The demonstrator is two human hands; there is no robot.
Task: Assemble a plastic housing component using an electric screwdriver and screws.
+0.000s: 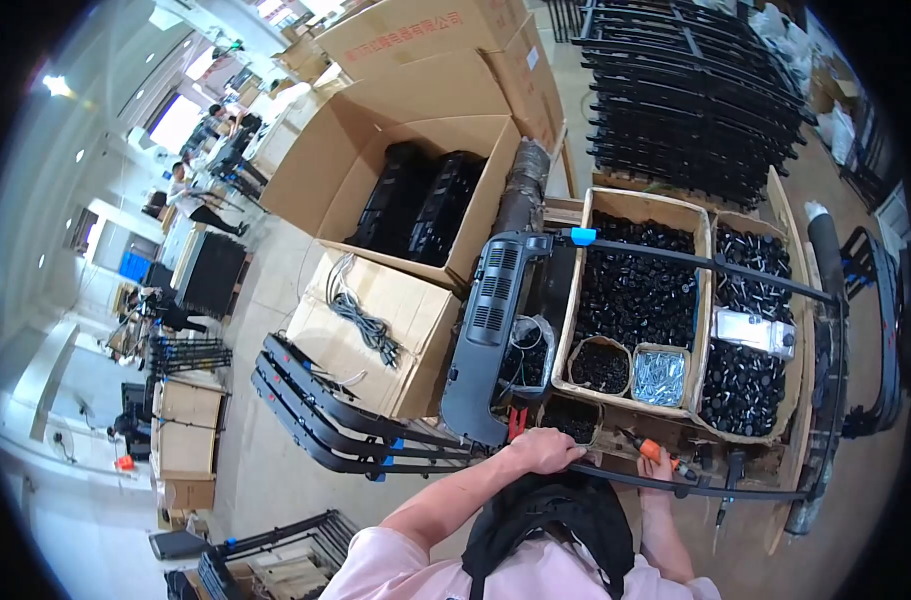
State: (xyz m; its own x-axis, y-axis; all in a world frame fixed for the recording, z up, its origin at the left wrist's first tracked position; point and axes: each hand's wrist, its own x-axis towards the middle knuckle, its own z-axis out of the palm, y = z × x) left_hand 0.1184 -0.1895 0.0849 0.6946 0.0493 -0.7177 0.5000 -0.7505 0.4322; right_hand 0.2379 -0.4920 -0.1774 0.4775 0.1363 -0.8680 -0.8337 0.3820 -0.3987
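Observation:
A large black tubular frame with a grey vented plastic housing (493,320) lies across the bins in front of me. My left hand (548,451) is closed over the frame's near bar (716,490), close to the housing's lower end; its fingertips are partly hidden. In my right hand (658,466) is an orange-and-black power screwdriver (652,449), held just above that bar, right of the left hand. Red-handled pliers (517,422) stand beside the left hand. A blue clip (583,237) sits on the frame's far bar.
Cardboard bins hold black caps (641,290), silver screws (660,377) and black plugs (744,390). An open carton (306,190) with black housings stands far left, near a box with a coiled grey cable (361,320). Stacked black frames (686,100) lie behind; more frames (316,410) jut out left.

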